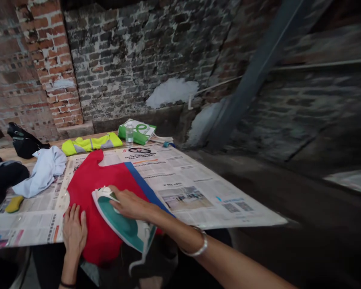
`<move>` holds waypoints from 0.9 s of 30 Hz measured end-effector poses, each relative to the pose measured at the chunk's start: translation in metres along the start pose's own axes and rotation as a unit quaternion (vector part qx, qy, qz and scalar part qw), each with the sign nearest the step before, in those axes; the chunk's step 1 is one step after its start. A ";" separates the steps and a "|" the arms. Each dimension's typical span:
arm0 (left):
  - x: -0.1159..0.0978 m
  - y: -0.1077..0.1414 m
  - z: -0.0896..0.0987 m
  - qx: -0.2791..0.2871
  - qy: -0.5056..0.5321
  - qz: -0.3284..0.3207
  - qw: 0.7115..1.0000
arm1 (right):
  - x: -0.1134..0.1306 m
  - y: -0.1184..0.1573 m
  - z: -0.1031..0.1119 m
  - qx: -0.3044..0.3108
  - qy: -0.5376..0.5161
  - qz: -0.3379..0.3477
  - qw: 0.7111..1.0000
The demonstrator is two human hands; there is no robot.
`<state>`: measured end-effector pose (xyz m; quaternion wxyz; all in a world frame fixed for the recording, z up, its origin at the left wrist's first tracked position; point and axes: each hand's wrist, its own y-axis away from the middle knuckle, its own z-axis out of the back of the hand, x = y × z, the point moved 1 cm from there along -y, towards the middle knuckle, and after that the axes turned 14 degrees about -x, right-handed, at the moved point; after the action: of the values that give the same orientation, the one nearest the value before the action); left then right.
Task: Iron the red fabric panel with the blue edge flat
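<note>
right hand (129, 204) is closed around the handle of a white and teal iron (123, 220), fingers curled over the top, with the iron sitting on a red cloth (99, 200) near the bottom middle of the frame and its white cord trailing down toward the lower edge. left hand (74, 233) lies open and flat on the cloth just left of the iron, holding nothing, its fingers slightly apart. a silver bangle (197, 247) circles the right wrist. the cloth has a blue strip (146, 192) along one edge and rests on spread newspaper (192, 188) over a wooden table (18, 153). black glasses (139, 150) lie on the newspaper above the cloth. toward the upper left of the table sit a yellow vest (90, 144), a water bottle (129, 134) and a green and white packet (136, 131). farther left are a pale blue shirt (42, 172), a black bag (22, 141) and a yellow sponge (14, 204). a brick wall (123, 60) rises behind.
</note>
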<state>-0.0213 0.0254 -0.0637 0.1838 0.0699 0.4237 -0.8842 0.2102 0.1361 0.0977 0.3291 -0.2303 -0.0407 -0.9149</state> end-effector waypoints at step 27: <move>-0.014 -0.023 0.001 0.143 -0.092 -0.032 0.985 | -0.052 -0.017 0.020 0.007 -0.021 -0.092 0.996</move>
<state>-0.0169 0.0413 -0.0420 0.1813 0.0001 0.2764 -0.9438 0.2427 0.1838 0.0931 0.2441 -0.2422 -0.0749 -0.9360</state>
